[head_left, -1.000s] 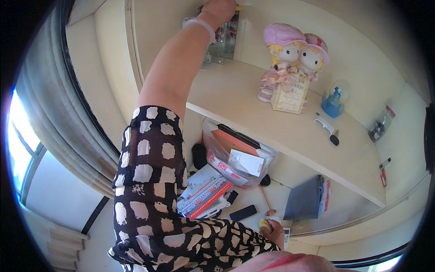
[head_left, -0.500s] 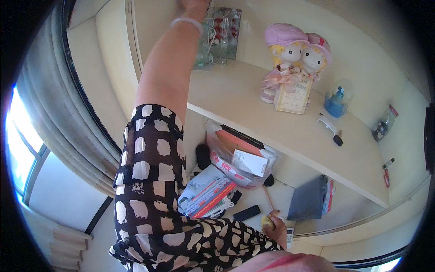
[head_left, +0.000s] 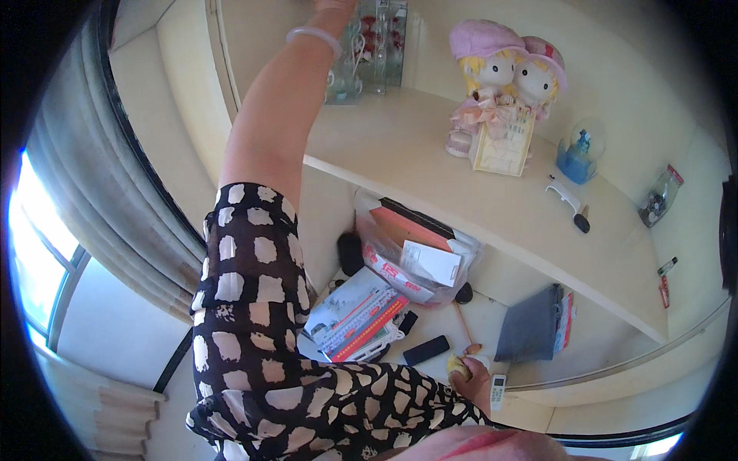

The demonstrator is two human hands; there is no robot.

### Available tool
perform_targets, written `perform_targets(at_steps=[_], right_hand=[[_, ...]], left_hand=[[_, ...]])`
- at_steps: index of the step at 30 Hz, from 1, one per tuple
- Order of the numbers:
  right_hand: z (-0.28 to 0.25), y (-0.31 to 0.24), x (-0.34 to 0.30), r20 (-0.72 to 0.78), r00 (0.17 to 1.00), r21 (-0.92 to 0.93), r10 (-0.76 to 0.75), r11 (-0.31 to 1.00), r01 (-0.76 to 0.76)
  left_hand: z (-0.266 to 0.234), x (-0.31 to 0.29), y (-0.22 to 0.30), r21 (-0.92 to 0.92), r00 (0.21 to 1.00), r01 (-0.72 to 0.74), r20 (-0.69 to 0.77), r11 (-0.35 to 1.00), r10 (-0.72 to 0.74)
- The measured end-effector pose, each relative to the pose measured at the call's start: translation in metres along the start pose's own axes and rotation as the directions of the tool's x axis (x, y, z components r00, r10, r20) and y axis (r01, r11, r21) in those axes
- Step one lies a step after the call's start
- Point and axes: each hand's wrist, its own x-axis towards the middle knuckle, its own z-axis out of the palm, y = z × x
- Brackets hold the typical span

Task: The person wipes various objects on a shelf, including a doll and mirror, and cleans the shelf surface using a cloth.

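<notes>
On the upper shelf [head_left: 384, 131], at its left end, the glass ornament [head_left: 344, 83] stands back from the edge, probably for safety. The left hand [head_left: 336, 5] beside it is partly cut off; I cannot tell its grip. Its arm [head_left: 273, 123] stretches upward, while the right hand [head_left: 478, 378] is low, fingers closed around a yellow piece [head_left: 458, 366].

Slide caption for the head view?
Left hand, cropped, near a clear ornament; right hand holding something yellow near a remote.
</notes>
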Motion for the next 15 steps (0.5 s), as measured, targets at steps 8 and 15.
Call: perform_targets(at_steps=[8,15], right_hand=[[0.004,0.006,-0.004,0.021,1.000,0.037,0.000,0.999,-0.001],[-0.004,0.013,-0.010,0.035,0.999,0.024,-0.031,0.999,0.030]], left_hand=[[-0.041,0.007,-0.010,0.158,0.973,0.061,0.210,0.986,-0.094],[-0.063,-0.090,0.021,0.619,0.374,0.419,0.549,0.664,-0.747]])
